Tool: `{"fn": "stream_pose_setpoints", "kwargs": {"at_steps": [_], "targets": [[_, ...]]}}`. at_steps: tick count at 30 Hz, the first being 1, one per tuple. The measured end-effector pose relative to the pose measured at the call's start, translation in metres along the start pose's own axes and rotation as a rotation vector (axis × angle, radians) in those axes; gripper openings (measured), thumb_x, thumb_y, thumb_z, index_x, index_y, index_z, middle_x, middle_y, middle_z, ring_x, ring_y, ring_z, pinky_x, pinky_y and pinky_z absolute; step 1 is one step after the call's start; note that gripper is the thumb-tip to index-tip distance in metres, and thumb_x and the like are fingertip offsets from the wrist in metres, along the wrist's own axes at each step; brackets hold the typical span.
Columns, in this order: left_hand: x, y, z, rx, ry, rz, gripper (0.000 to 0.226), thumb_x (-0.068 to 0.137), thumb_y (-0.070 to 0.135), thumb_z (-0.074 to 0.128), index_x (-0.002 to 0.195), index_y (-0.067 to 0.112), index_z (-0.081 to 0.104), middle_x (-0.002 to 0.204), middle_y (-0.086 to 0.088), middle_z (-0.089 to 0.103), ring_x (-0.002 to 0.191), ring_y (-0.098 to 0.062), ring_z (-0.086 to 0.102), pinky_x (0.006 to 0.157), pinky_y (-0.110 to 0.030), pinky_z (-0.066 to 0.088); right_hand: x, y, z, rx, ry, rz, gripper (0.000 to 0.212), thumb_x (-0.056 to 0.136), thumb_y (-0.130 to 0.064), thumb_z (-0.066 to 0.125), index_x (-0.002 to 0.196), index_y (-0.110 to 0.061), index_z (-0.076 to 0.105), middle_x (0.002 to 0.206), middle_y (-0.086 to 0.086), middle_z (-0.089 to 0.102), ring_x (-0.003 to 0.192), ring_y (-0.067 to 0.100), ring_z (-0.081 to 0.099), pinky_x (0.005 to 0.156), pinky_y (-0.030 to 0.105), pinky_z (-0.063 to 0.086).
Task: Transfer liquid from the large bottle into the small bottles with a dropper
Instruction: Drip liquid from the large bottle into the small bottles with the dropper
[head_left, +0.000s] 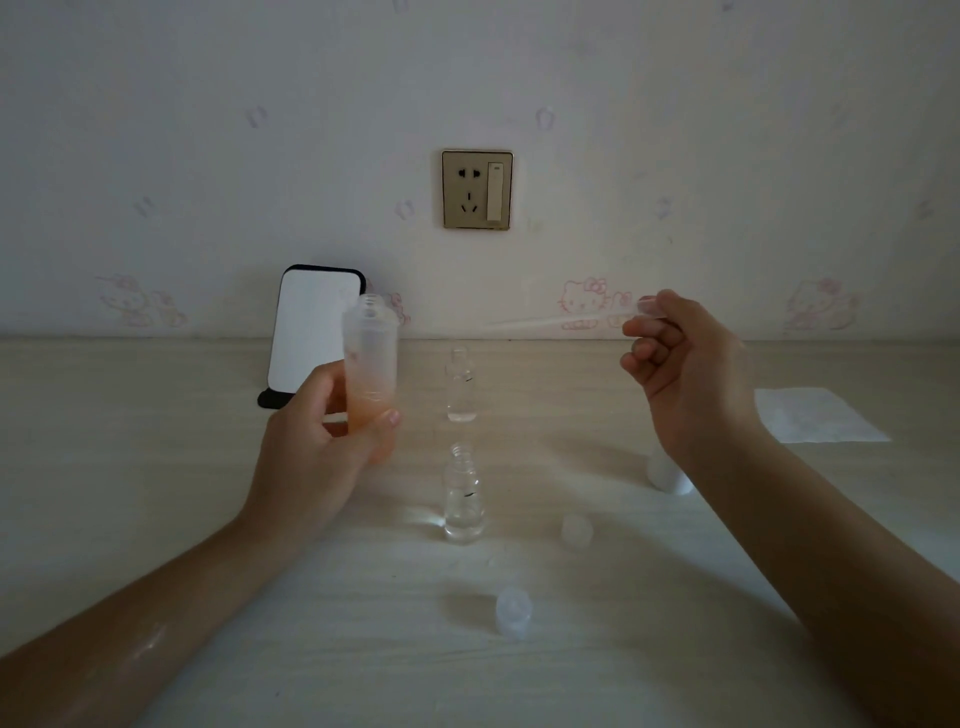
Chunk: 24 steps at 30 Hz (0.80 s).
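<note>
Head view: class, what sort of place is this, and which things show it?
Probably a room in a home, perhaps a bedroom, not a laboratory: wallpaper with pink cartoon cats, a household wall socket with a switch, and a pale wood-grain table set against the wall.

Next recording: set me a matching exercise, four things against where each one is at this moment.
Things:
1. large bottle
2. dropper
3. white sheet
4. black-edged device

Places:
A. flat on the table, far right
B. propped up at the back of the table
C. held up in the left hand
D. pinched in the right hand

Pairs: 1-C, 2-D, 3-A, 4-B
</note>
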<state>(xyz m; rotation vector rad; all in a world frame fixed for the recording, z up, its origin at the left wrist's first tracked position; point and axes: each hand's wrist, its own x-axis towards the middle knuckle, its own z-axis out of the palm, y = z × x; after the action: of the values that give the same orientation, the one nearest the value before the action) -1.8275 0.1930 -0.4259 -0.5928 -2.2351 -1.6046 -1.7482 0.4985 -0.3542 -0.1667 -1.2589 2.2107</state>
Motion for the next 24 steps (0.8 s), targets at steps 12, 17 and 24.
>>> {"fn": "stream_pose_setpoints", "kwargs": {"at_steps": [12, 17, 24], "targets": [[0.003, -0.008, 0.003, -0.032, -0.131, -0.071, 0.047, 0.075, 0.044, 0.088, 0.112, 0.051, 0.061, 0.111, 0.024, 0.075, 0.101, 0.001, 0.073, 0.078, -0.026, 0.060, 0.001, 0.005, 0.000, -0.019, -0.035, -0.007, 0.012, 0.096, -0.015, 0.063, 0.087, -0.010, 0.069, 0.068, 0.006, 0.062, 0.053, 0.012, 0.051, 0.053, 0.025, 0.049], [-0.003, 0.015, -0.012, -0.127, 0.190, 0.087, 0.021, 0.085, 0.049, 0.068, 0.100, 0.038, 0.058, 0.095, 0.013, 0.067, 0.086, -0.011, 0.063, 0.079, -0.026, 0.048, 0.001, 0.004, -0.001, -0.017, -0.033, -0.011, 0.014, 0.097, -0.015, 0.061, 0.086, -0.010, 0.068, 0.067, 0.004, 0.061, 0.052, 0.011, 0.050, 0.052, 0.025, 0.048], [-0.036, 0.058, -0.005, -0.125, -0.158, 0.152, 0.019, 0.087, 0.045, 0.068, 0.095, 0.028, 0.068, 0.085, 0.000, 0.073, 0.077, -0.012, 0.069, 0.073, -0.024, 0.054, 0.002, 0.003, -0.002, -0.014, -0.026, -0.011, 0.013, 0.097, -0.014, 0.061, 0.086, -0.010, 0.066, 0.065, 0.003, 0.059, 0.051, 0.012, 0.049, 0.051, 0.025, 0.047]]}}
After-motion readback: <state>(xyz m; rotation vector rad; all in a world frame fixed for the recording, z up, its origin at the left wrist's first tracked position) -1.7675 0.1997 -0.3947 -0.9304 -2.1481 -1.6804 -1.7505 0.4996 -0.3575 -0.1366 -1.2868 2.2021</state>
